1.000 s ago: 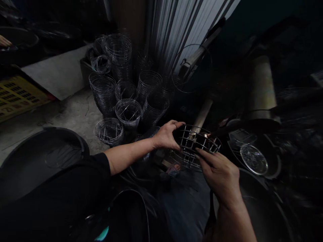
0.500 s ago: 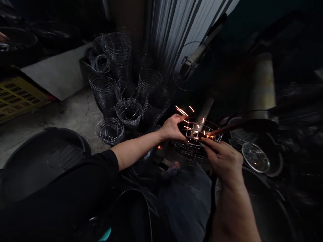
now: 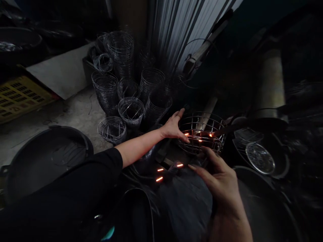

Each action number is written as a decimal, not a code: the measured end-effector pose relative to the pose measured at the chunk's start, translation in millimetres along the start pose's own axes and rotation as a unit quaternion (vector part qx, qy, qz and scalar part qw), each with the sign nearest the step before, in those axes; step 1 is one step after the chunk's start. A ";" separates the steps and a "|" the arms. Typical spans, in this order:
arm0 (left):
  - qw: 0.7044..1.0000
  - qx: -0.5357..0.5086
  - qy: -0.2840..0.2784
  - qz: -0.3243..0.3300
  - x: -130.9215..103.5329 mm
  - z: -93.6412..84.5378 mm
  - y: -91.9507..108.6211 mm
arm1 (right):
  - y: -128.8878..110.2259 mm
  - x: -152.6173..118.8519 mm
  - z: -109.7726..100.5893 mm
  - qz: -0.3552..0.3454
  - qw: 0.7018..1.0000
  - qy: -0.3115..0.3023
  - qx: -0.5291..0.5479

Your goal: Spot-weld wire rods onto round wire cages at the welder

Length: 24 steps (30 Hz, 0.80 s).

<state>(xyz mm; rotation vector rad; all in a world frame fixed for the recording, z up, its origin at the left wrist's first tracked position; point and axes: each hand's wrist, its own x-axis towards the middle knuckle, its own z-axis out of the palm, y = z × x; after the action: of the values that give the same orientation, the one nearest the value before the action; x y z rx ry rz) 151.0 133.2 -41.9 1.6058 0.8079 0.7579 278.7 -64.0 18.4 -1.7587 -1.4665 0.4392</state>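
Note:
A round wire basket point(image 3: 193, 148) of bright metal rods sits ahead of me around a pale post point(image 3: 208, 112). My left hand point(image 3: 172, 127) grips its left side, thumb at the front and fingers spread along the far side. Glowing orange spots show on the wires near a dark arm point(image 3: 234, 127) that reaches in from the right. Nearer to me, my right hand point(image 3: 222, 178) is apart from the basket, thumb and fingers parted, with nothing visible between them. A few orange sparks point(image 3: 160, 178) streak below the basket.
Stacks of wire baskets point(image 3: 130, 109) stand on the floor at left, beside a wide black tub point(image 3: 47, 161) and a yellow crate point(image 3: 22, 95). At right, a black container point(image 3: 281, 158) holds a round wire piece point(image 3: 260, 158). Behind rises a corrugated metal sheet point(image 3: 176, 30).
My right hand has let go of the basket's near side and drawn back toward me, its fingers opening. The burst of sparks has thinned. My left hand stays at the basket's left side.

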 end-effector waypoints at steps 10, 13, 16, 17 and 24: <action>0.997 0.023 -0.018 0.067 -64.4 -32.9 5.0 | -69.4 -8.5 1.0 -0.180 0.977 -0.110 -0.036; 0.984 0.124 -0.052 0.119 -86.6 -36.2 29.0 | -68.5 -3.0 5.3 -0.104 0.983 -0.149 -0.026; 0.966 0.203 -0.068 0.145 -98.4 -28.6 43.6 | -59.2 -1.2 8.9 -0.065 0.984 -0.132 -0.101; 0.963 0.215 -0.070 0.145 -99.7 -25.4 45.8 | -56.7 -2.4 9.1 -0.070 0.978 -0.123 -0.154; 0.968 0.219 -0.074 0.101 -89.7 -13.0 51.0 | -43.1 -15.6 6.1 -0.195 0.905 -0.060 -0.374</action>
<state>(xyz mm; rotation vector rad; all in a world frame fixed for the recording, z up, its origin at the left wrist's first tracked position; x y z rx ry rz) 95.7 59.0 5.6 2.1408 0.7438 0.6170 241.5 -75.6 43.3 -1.9302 -2.2108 -0.2807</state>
